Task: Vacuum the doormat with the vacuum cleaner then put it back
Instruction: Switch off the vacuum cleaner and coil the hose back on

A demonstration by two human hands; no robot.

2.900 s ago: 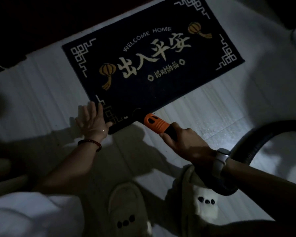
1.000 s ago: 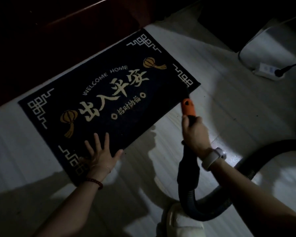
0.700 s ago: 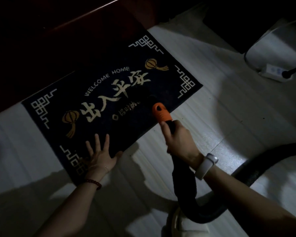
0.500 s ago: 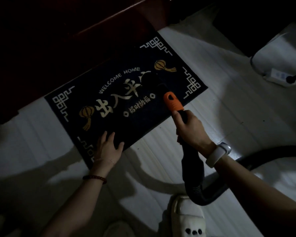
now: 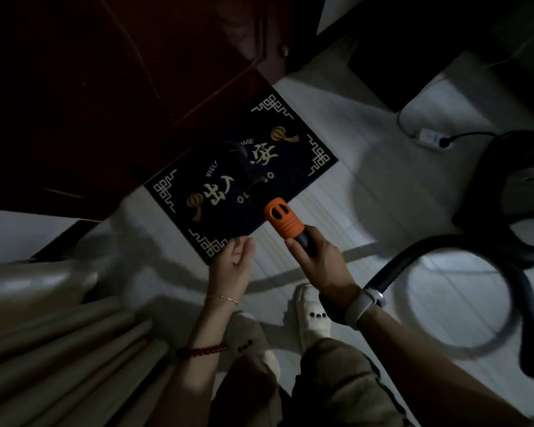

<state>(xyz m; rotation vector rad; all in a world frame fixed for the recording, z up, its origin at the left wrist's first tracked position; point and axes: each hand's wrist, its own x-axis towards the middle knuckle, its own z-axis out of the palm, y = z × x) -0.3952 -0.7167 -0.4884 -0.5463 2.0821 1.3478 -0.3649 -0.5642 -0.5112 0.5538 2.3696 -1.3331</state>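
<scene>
A dim room, seen from above, looking down at a person's arms and feet on a pale floor (image 5: 383,186). A dark doormat (image 5: 228,217) with cream corner patterns, gold lanterns and large cream lettering lies flat on the floor, its far edge running along a dark red wooden door (image 5: 105,87).

The right hand (image 5: 318,260) is wrapped around the black handle of the vacuum cleaner's wand, just behind an orange ribbed collar (image 5: 282,218). The dark tube beyond the collar reaches forward over the middle of the mat and covers part of the lettering; its tip is too dark to make out. A pale watch (image 5: 363,306) sits on the right wrist. From under that wrist a thick black hose (image 5: 463,241) loops across the floor to the right.

The left hand (image 5: 232,266) holds nothing. Its fingers are relaxed and slightly bent, fingertips at the near corner of the mat; whether they touch it cannot be told. A thin chain and a dark red bead bracelet (image 5: 202,351) circle the left forearm. The two hands are close together but apart.

Below them, two pale slippers (image 5: 310,315) with small dark dots stand on the floor. Cream pleated fabric (image 5: 59,334) fills the lower left. At upper right a white power strip (image 5: 429,138) with a black plug lies on the floor.
</scene>
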